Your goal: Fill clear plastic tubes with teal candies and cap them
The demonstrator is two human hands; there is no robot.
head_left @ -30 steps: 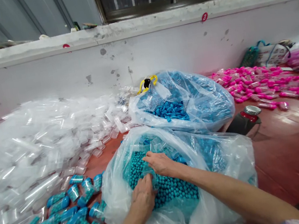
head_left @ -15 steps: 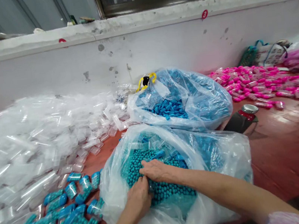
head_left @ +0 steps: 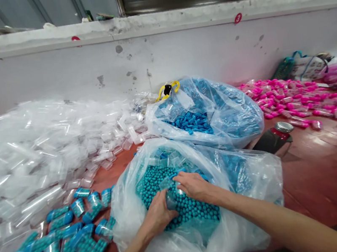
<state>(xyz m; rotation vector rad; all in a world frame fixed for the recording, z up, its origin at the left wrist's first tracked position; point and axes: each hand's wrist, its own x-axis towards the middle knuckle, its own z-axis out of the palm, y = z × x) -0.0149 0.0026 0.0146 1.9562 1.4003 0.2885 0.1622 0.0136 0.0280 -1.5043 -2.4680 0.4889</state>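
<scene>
Teal beads (head_left: 156,183) fill an opened clear plastic bag (head_left: 126,205) in front of me. My left hand (head_left: 159,212) is closed around a small clear plastic container (head_left: 170,200), just above the beads. Close by on its right, my right hand (head_left: 194,186) has its fingers curled over the beads. Something shiny and clear shows under those fingers, too hidden to name. Behind the right fingertips lie blue caps (head_left: 203,175) and clear containers (head_left: 167,160) in the bag. Blue-capped containers of teal beads (head_left: 87,247) lie on the red table to the left.
A heap of clear empty containers (head_left: 47,149) covers the left side. Behind stands a second bag (head_left: 232,107) with blue caps (head_left: 192,122). A silver-lidded jar (head_left: 284,127) and pink-capped containers (head_left: 291,96) are at right. A white wall (head_left: 192,54) closes the back.
My hands have moved apart; the right hand has shifted right and the left slightly, with the clear container now showing between them. The view has shifted a little.
</scene>
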